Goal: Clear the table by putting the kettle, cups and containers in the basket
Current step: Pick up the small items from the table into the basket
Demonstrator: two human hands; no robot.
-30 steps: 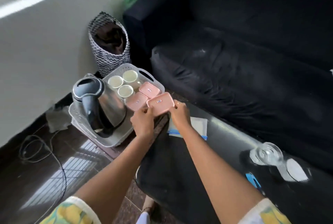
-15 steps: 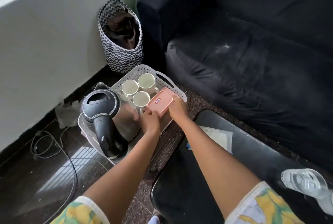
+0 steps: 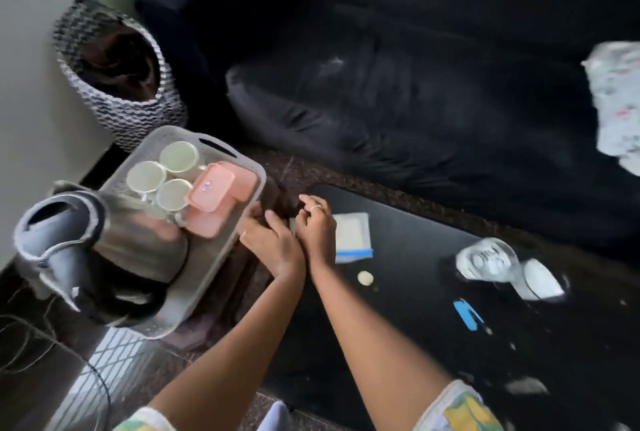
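Three cups sit in the basket past the left hand, with the pink containers piled loosely and the kettle further left. Both hands are empty; the left touches the basket's edge, the right hand hangs open just beside it. A bump could make the top container slide off.

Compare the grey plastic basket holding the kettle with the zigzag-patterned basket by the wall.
The grey basket is shallow, rectangular and rigid-looking, with a cut-out handle; the zigzag basket is taller, rounded and looks woven. The grey basket holds the kettle, three cups and pink containers; the zigzag basket holds something dark I cannot identify. Both sit on the floor beside the sofa.
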